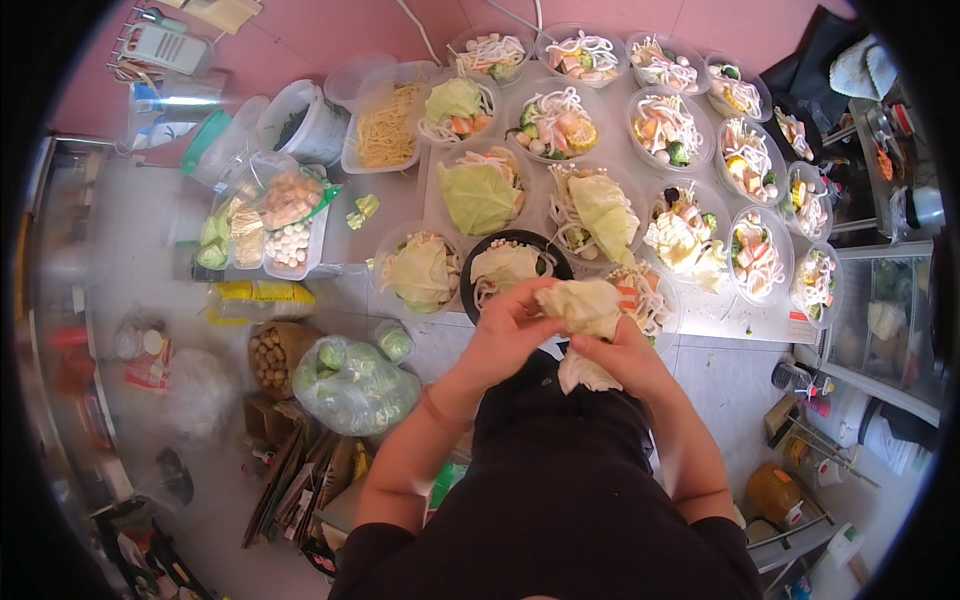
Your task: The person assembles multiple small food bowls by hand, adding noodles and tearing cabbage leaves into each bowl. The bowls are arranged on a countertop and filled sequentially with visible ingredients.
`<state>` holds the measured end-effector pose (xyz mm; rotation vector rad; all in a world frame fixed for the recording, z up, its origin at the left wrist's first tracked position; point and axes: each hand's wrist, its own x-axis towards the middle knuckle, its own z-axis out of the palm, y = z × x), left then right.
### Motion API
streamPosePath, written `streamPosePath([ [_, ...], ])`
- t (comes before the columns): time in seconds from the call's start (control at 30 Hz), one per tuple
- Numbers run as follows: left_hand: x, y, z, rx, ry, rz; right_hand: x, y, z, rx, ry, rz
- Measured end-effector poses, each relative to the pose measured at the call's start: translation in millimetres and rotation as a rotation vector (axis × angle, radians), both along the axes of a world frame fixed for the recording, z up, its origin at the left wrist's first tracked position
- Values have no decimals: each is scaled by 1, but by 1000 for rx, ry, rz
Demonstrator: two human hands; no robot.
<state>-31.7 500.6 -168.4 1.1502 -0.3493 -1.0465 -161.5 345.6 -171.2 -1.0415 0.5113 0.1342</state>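
My left hand (pixel 508 335) and my right hand (pixel 635 358) are closed on a pale cabbage leaf (pixel 583 306), in front of my body at the table's near edge. A piece of the leaf hangs below my right fingers; I cannot tell if it is torn off. Just beyond my left hand stands a black bowl (pixel 468 292) with cabbage on top. Beside it on the left is a clear bowl (pixel 379 262) topped with cabbage. Close to my right hand, a clear bowl with white noodles (pixel 650 312) is partly hidden. Several similar bowls hold noodles, broccoli, corn and enoki mushrooms.
A tub of yellow noodles (pixel 388 125) stands at the table's back left. Nearer left is a divided container (pixel 303 262) with meatballs and tofu skin. On the floor lie a bag of cabbages (pixel 355 388) and a sack of potatoes (pixel 275 360). A glass-sided cabinet (pixel 885 325) stands right.
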Motion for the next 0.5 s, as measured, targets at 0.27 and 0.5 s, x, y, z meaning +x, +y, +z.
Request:
streamPosePath([
  [0.27,4,22,1,-12,67,116,29,7,5,86,-3,-127],
  [0.5,-6,40,6,171,-1129,253,32,11,-6,-1010,-820,-95],
])
